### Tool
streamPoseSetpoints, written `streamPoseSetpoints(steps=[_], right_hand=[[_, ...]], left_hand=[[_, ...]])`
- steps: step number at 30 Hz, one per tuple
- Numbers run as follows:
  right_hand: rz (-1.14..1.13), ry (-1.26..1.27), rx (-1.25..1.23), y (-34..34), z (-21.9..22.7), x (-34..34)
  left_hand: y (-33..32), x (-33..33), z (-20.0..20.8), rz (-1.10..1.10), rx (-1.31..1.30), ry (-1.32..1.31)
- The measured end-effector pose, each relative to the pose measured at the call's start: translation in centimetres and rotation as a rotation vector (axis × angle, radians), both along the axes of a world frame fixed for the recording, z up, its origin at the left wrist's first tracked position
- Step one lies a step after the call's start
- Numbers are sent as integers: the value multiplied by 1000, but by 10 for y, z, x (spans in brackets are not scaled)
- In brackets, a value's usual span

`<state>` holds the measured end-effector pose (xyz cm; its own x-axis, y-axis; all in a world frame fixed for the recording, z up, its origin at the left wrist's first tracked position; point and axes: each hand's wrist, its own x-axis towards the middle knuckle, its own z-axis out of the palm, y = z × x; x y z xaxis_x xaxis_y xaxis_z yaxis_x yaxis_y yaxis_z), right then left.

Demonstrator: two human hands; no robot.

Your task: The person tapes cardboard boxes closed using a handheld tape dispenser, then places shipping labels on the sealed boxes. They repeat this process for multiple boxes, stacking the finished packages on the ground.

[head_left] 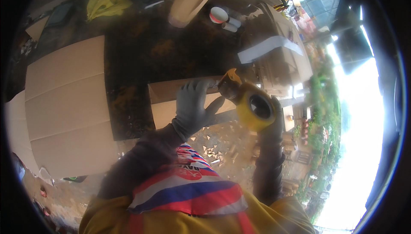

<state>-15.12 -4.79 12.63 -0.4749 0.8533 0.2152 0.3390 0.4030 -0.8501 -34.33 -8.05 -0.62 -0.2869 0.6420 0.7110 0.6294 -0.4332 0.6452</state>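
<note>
A tape dispenser point(229, 84) with a large yellow roll of tape point(247, 108) is held up at the middle right. My right hand point(276, 125), in a dark glove and mostly hidden behind the roll, grips it. My left hand point(192, 104) wears a grey glove and is just left of the dispenser's head. Its thumb and fingers are apart, with the fingertips close to the dispenser; whether they touch it I cannot tell. Beneath the left hand lies a cardboard box point(165, 109), partly covered by the hand and forearm.
Large flattened cardboard point(70, 105) lies at the left of a dark, stained table point(132, 58). A tall cardboard piece point(192, 1) and a white cup-like roll point(218, 15) are at the far side. Stacked cardboard point(274, 71) with a white strip point(270, 48) stands right. Scraps litter the floor point(227, 148).
</note>
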Motion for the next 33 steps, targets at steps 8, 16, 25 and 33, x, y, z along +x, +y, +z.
streamPoseSetpoints(steps=[8,16,25,33], right_hand=[[-19,213,-287,-4,-1,-14],[-435,363,-708,20,-15,53],[-123,-247,203,138,-55,27],[556,-1074,473,206,-127,-80]], left_hand=[[28,0,-4,-169,-81,-288],[67,-59,-50,-1014,-360,-386],[12,-62,-24,-95,-431,333],[18,5,-91,90,-861,496]])
